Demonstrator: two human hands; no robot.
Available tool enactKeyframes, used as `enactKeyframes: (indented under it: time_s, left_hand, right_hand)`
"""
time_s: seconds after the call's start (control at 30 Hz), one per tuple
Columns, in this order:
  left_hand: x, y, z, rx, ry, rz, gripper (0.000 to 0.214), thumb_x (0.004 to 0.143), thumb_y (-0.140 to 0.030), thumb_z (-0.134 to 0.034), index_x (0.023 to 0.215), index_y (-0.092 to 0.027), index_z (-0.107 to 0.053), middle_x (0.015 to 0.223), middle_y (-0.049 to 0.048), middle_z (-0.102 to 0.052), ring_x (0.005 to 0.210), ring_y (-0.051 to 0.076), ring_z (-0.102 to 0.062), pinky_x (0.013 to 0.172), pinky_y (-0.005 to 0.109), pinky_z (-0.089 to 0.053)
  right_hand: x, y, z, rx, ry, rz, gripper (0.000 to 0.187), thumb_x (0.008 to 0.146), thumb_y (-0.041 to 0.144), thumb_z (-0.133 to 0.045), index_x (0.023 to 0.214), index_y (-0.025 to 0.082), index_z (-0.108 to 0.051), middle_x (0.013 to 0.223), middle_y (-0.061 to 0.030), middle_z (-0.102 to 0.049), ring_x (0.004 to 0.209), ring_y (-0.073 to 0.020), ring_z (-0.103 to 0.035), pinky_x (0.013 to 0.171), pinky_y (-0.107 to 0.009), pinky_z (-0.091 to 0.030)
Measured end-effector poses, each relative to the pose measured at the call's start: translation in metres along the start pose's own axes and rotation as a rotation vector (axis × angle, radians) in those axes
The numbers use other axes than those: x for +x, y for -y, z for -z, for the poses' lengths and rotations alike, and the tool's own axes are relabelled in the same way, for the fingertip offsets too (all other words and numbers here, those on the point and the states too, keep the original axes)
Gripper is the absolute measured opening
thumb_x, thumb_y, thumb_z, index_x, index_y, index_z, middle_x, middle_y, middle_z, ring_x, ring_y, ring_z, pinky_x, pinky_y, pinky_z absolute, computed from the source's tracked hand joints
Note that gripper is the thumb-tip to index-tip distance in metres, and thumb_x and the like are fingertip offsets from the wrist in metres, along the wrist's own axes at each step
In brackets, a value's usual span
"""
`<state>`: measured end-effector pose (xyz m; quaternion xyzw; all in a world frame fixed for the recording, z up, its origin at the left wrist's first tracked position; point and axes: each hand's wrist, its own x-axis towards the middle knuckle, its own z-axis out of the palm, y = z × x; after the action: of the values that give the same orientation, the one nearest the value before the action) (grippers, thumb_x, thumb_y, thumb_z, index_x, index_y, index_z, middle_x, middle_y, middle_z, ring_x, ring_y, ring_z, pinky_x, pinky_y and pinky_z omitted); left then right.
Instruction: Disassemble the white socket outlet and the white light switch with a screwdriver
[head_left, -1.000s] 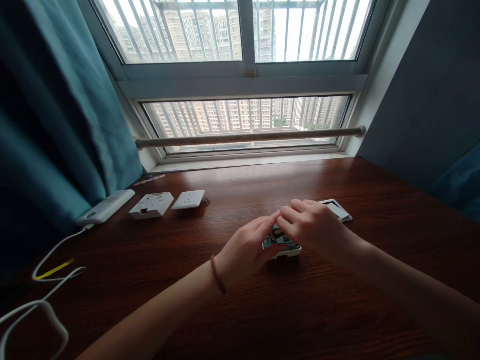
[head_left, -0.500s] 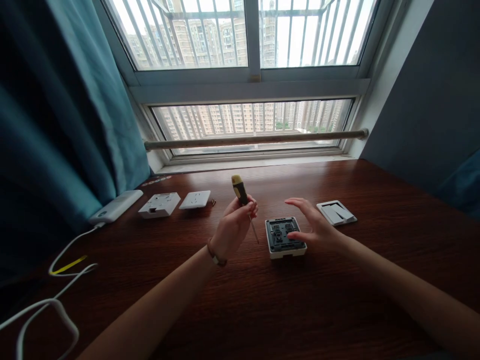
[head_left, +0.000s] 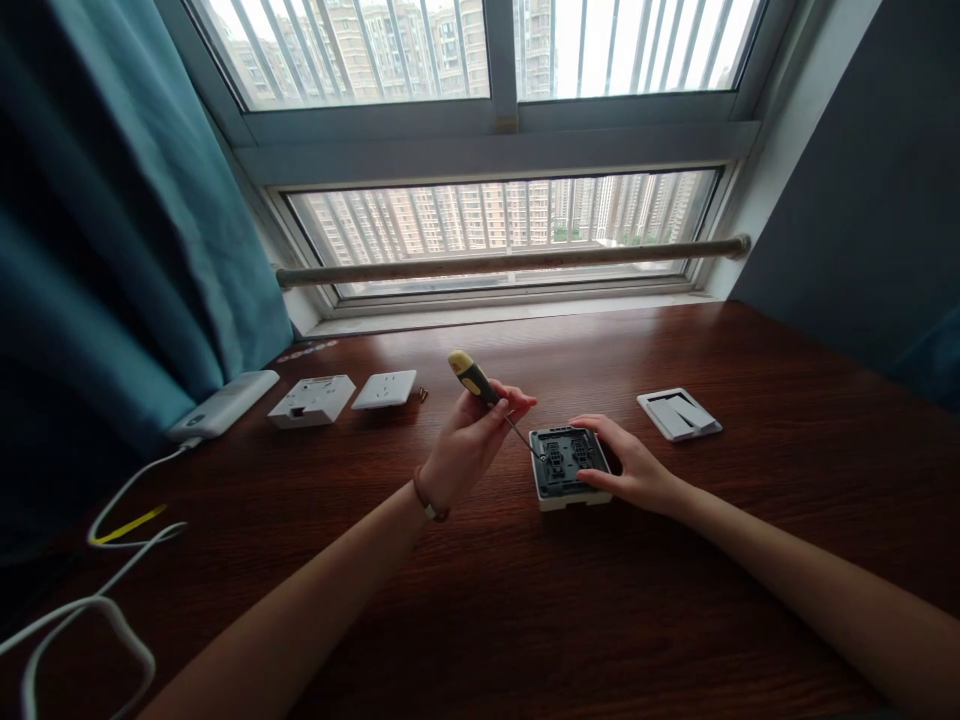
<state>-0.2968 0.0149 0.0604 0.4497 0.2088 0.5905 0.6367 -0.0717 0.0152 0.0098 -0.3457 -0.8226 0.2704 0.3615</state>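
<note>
My left hand (head_left: 474, 440) is closed around a screwdriver (head_left: 472, 378) with a yellow and black handle. Its thin shaft slants down to the right, and the tip meets the left part of a wall switch (head_left: 568, 466). That switch has a dark grey inner face in a white box and lies on the table. From the right, my right hand (head_left: 634, 465) grips it, fingers at the far edge and thumb over the near right part. Off to the right of this hand lies a white switch cover (head_left: 679, 414).
On the wooden table (head_left: 480, 620), a white box (head_left: 312, 401), a white socket panel (head_left: 385, 389) and small screws (head_left: 424, 395) stand at the back left. Further left are a white power strip (head_left: 225, 405), its looping cable (head_left: 124, 620) and a yellow strip (head_left: 131, 524).
My left hand has tilted the screwdriver, bringing its tip onto the switch. My right hand has come down from hovering and closed on the switch's right side. The view has shifted slightly.
</note>
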Motion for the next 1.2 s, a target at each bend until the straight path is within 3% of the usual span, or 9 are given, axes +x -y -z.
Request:
enactKeyframes:
  time_s: [0.33,1.2]
  left_hand:
    - [-0.0031,0.0061,-0.0013,0.046,0.021,0.003,0.017,0.075,-0.016,-0.065,0.086,-0.019,-0.052,0.094,0.0001,-0.063,0.107,0.022,-0.057,0.104,0.041,-0.032]
    - [-0.0055,0.0056,-0.0019,0.12,0.119,-0.069,0.012,0.081,-0.014,-0.058,0.09,-0.018,-0.053,0.098,0.0021,-0.06,0.111,0.024,-0.054,0.104,0.043,-0.034]
  right_hand:
    - [0.0006,-0.0007,-0.0009,-0.019,0.006,0.018,0.05,0.076,0.036,-0.063,0.121,0.023,-0.045,0.119,-0.0105,-0.05,0.114,-0.0257,-0.047,0.098,-0.042,-0.038]
    - [0.0002,-0.0006,-0.0012,-0.025,0.022,-0.004,0.05,0.076,0.035,-0.063,0.121,0.02,-0.044,0.12,-0.0102,-0.049,0.114,-0.0232,-0.046,0.099,-0.038,-0.037]
